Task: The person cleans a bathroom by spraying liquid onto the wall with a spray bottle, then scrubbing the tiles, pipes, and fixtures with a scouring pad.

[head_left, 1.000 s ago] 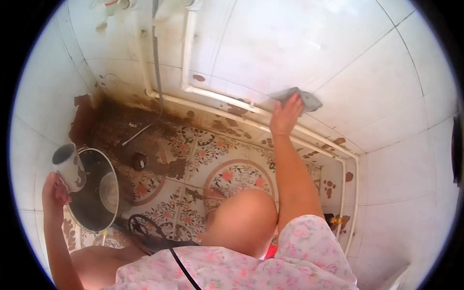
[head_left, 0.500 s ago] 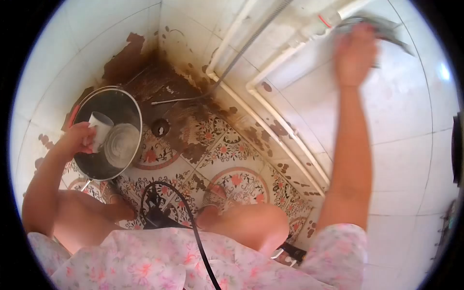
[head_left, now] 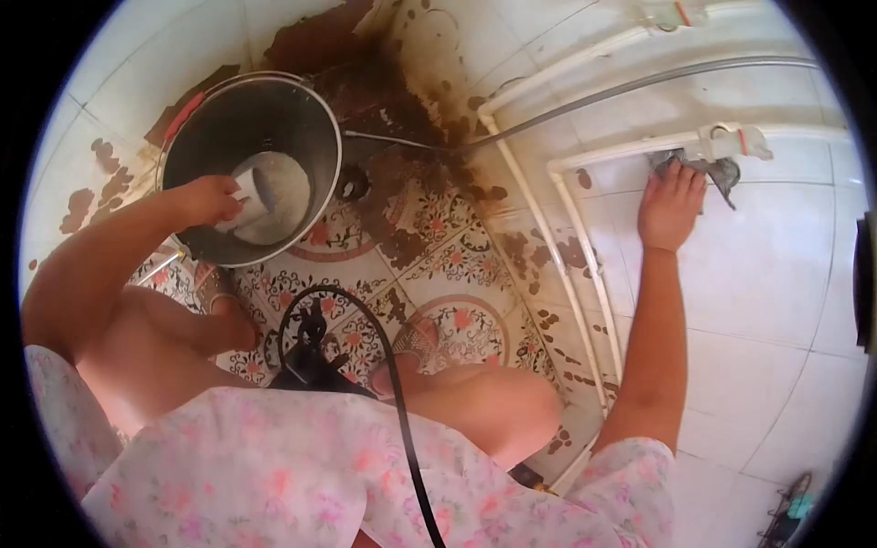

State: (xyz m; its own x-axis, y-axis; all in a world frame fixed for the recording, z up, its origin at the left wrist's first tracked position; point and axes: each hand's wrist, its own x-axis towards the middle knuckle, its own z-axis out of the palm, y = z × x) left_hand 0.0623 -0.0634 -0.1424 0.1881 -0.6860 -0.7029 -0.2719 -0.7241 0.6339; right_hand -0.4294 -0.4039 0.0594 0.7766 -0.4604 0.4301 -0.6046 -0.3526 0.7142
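On the left, my left hand (head_left: 212,199) is closed on a white cup (head_left: 253,203), which it holds tilted inside a dark bucket (head_left: 196,146). Whitish liquid (head_left: 289,187) lies at the bucket's bottom, just beside the cup. At the upper right, my right hand (head_left: 671,203) presses a grey cloth (head_left: 723,173) against the white wall tiles, just below a pipe. The fingers of that hand lie over the cloth, and part of the cloth hangs out to the right.
White pipes (head_left: 545,233) run along the wall (head_left: 758,274). A grey hose (head_left: 585,99) crosses them to the floor near a drain (head_left: 353,183). A black cable (head_left: 402,411) loops over my lap. My feet rest on patterned floor tiles (head_left: 461,320). A small rack (head_left: 787,516) is at the lower right.
The view has turned toward the bucket and right wall. The cup has gone from above the bucket's left side down into it. My right hand has moved the cloth from low above the pipes to the upper pipe.
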